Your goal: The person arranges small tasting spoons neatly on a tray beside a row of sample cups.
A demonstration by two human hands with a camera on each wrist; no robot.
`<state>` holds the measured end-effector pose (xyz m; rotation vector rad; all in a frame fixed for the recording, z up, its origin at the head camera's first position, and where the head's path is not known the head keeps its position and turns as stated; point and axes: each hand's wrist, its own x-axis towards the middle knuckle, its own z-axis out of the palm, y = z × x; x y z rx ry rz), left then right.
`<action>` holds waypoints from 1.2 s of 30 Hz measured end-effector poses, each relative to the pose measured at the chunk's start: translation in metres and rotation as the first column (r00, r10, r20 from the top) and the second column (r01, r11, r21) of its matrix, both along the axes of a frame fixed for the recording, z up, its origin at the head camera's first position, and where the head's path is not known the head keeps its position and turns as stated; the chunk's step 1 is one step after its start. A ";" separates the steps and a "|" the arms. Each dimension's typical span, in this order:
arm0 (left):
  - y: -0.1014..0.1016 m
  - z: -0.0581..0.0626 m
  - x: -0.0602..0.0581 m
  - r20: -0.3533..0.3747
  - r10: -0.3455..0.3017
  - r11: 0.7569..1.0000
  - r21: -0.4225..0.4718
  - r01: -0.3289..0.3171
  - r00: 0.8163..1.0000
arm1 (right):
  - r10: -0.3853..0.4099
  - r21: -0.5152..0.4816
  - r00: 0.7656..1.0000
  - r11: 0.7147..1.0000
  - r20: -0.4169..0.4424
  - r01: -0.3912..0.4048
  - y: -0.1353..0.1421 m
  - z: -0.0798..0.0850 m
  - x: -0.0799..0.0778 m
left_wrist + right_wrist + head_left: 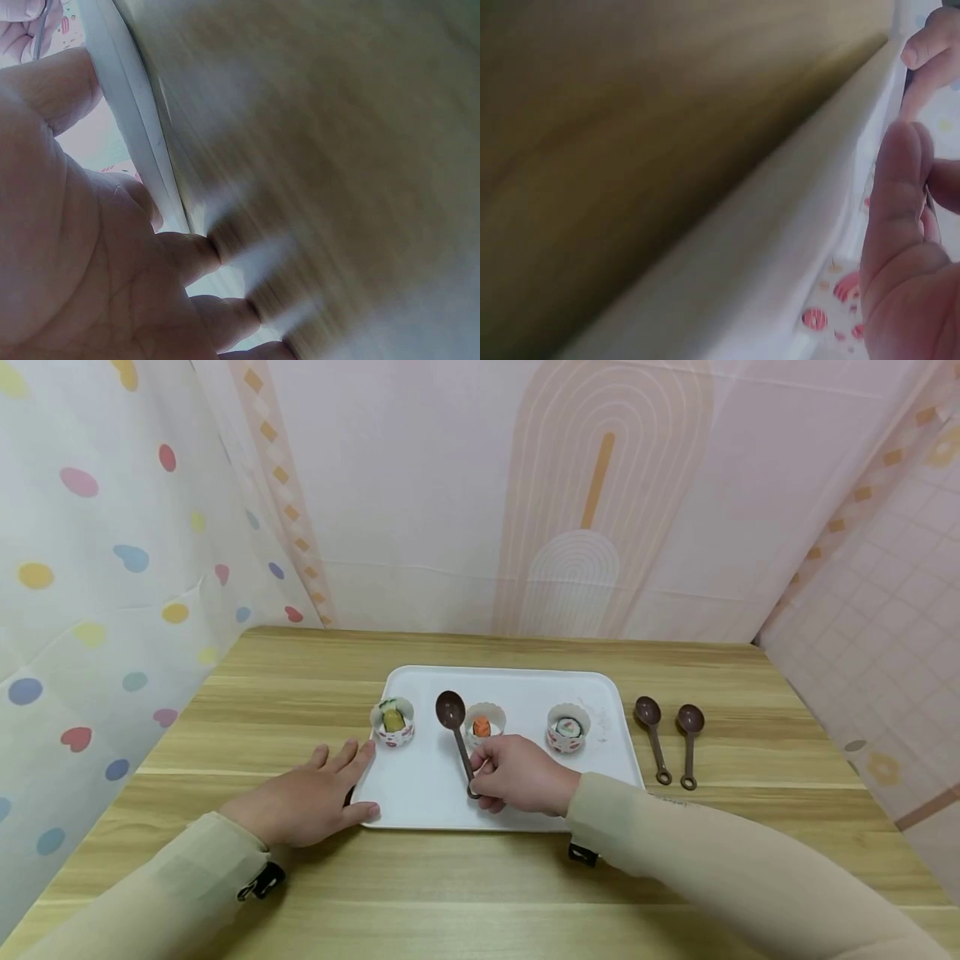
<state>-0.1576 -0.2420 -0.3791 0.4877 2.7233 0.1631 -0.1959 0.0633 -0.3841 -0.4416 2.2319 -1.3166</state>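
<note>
My right hand (521, 775) pinches the handle of a dark brown spoon (450, 710) between thumb and fingers, above the white tray (420, 793). The spoon's bowl points away from me, just left of a paper cup (496, 713) with an orange-topped piece in it. The left hand (303, 802) rests at the tray's left front corner, fingers spread. Nearby on the tray stands another paper cup (396, 739), holding a green and yellowish piece. A third cup (566, 744) to the right contains a sushi roll. In the right wrist view, the right hand (907, 262) mostly hides the spoon.
Two more brown spoons, one nearer the tray (649, 714) and one farther right (690, 720), lie right of the tray on the wooden table (480, 893). Patterned curtains (420, 493) hang behind the table and at both sides.
</note>
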 end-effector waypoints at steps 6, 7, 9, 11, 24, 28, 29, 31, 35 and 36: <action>0.000 0.000 0.000 -0.004 -0.010 1.000 0.001 0.010 1.000 | -0.054 -0.038 0.996 0.998 0.071 0.057 -0.014 -0.002 0.001; 0.000 0.000 0.000 -0.006 -0.012 1.000 0.000 0.012 1.000 | -0.060 -0.043 0.995 0.997 0.081 0.064 -0.017 -0.002 0.001; 0.000 0.001 0.000 -0.011 -0.016 1.000 -0.001 0.016 1.000 | -0.076 -0.051 0.992 0.995 0.105 0.081 -0.021 -0.003 0.000; 0.000 0.001 0.000 -0.012 -0.017 1.000 -0.003 0.017 1.000 | -0.091 -0.051 0.988 0.994 0.128 0.098 -0.026 -0.004 0.000; 0.001 0.000 -0.002 -0.004 -0.009 1.000 -0.013 0.009 1.000 | -0.168 -0.035 0.959 0.983 0.227 0.180 -0.041 -0.006 -0.001; 0.002 0.002 -0.001 -0.003 -0.012 1.000 -0.005 0.012 1.000 | -0.190 -0.022 0.953 0.979 0.234 0.201 -0.044 -0.007 -0.001; 0.002 0.002 -0.001 -0.001 -0.011 1.000 -0.005 0.011 1.000 | -0.194 -0.020 0.952 0.979 0.235 0.205 -0.044 -0.007 -0.001; 0.002 0.002 -0.001 0.003 -0.009 1.000 -0.007 0.009 1.000 | -0.203 -0.015 0.949 0.977 0.241 0.213 -0.045 -0.007 0.000; 0.001 0.001 -0.001 0.010 -0.001 1.000 -0.011 0.001 1.000 | -0.221 -0.008 0.944 0.973 0.244 0.230 -0.047 -0.008 0.000; 0.001 0.001 -0.001 0.009 -0.002 1.000 -0.010 0.002 1.000 | -0.224 -0.005 0.943 0.973 0.245 0.233 -0.047 -0.008 0.000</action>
